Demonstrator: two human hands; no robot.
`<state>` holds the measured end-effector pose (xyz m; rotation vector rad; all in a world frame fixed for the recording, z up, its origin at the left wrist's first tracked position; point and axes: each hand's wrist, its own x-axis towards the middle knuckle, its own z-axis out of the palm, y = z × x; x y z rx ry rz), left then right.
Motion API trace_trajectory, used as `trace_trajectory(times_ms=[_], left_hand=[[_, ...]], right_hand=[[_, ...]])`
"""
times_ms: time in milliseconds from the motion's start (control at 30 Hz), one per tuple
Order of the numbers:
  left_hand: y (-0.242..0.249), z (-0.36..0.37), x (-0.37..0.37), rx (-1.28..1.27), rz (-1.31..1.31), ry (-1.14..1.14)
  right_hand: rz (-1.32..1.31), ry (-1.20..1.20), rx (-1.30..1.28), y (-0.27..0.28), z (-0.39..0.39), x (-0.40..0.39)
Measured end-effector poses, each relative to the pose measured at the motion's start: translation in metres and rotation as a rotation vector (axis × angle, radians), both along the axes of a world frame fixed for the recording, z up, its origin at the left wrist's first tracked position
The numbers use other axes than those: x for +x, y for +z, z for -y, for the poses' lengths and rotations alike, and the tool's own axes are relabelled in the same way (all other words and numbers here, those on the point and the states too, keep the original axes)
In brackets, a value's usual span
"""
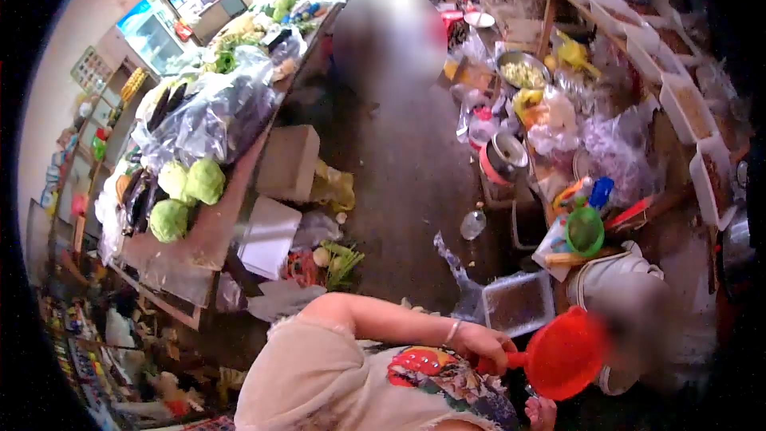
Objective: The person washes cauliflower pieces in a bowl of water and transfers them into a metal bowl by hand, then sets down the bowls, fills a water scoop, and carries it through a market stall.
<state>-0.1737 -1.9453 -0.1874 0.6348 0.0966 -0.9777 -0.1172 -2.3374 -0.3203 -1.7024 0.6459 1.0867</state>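
My left hand [485, 345], with a pale bracelet at the wrist, reaches across my body and grips the handle of a red plastic dipper [565, 353]. The dipper's round bowl is tilted, and what it contains cannot be made out. Below the dipper, at the bottom edge, my right hand [541, 413] shows only in part, fingers curled. A small shiny bit lies beside those fingers, too small to name. Just beyond the dipper stand a clear rectangular tub [519, 305] and a white bucket [613, 273], the latter partly covered by a blurred patch.
On the left, a long table [187, 247] bears cabbages [169, 220], eggplants [142, 199] and plastic bags. Below it are a foam box [289, 164] and white boards [270, 237]. A plastic bottle [473, 225] stands on the aisle floor. A green basket [585, 231] and shelf trays [708, 183] are at right. A blurred person is ahead.
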Motion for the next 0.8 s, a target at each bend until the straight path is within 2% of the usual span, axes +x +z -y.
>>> trace_trajectory(times_ms=[100, 133, 200, 233, 267, 300, 333, 367, 400, 467, 567, 633, 700, 800], left_hand=[[0.032, -0.061, -0.025, 0.028, -0.041, 0.097], [0.036, -0.073, -0.034, 0.119, -0.058, 0.234], [0.037, -0.102, -0.048, 0.182, 0.064, 0.38], [0.034, -0.116, -0.052, 0.245, 0.038, 0.372], [0.053, -0.13, -0.054, 0.33, 0.004, 0.415], [0.065, -0.139, -0.057, 0.405, 0.006, 0.515], [0.059, -0.15, -0.062, 0.317, -0.023, 0.621], [0.053, -0.158, -0.063, 0.365, -0.02, 0.681], [0.039, -0.165, -0.069, 0.325, -0.065, 0.772], [0.048, -0.186, -0.073, 0.331, -0.097, 0.883], [0.044, -0.217, -0.078, 0.445, -0.118, 0.997], [0.034, -0.233, -0.087, 0.516, -0.167, 1.136], [0.041, -0.247, -0.091, 0.606, -0.184, 1.18], [0.033, -0.261, -0.104, 0.499, -0.189, 1.387]], right_hand=[[0.01, 0.056, 0.051, -0.002, -0.036, -0.002], [0.026, 0.091, 0.091, -0.002, -0.052, 0.003], [0.097, 0.178, 0.211, 0.009, -0.092, 0.009], [0.144, 0.223, 0.279, 0.02, -0.117, 0.011], [0.159, 0.333, 0.393, 0.017, -0.137, 0.02], [0.185, 0.321, 0.276, 0.023, -0.146, 0.021], [0.165, 0.317, 0.153, 0.017, -0.158, 0.025], [0.085, 0.336, 0.215, 0.002, -0.155, 0.036], [0.06, 0.302, 0.137, 0.002, -0.163, 0.037], [0.009, 0.311, 0.041, -0.007, -0.182, 0.047], [-0.061, 0.391, -0.015, -0.023, -0.196, 0.064], [-0.08, 0.364, 0.053, -0.043, -0.195, 0.076], [-0.07, 0.351, -0.052, -0.038, -0.211, 0.086], [-0.11, 0.436, -0.105, -0.041, -0.225, 0.106]])
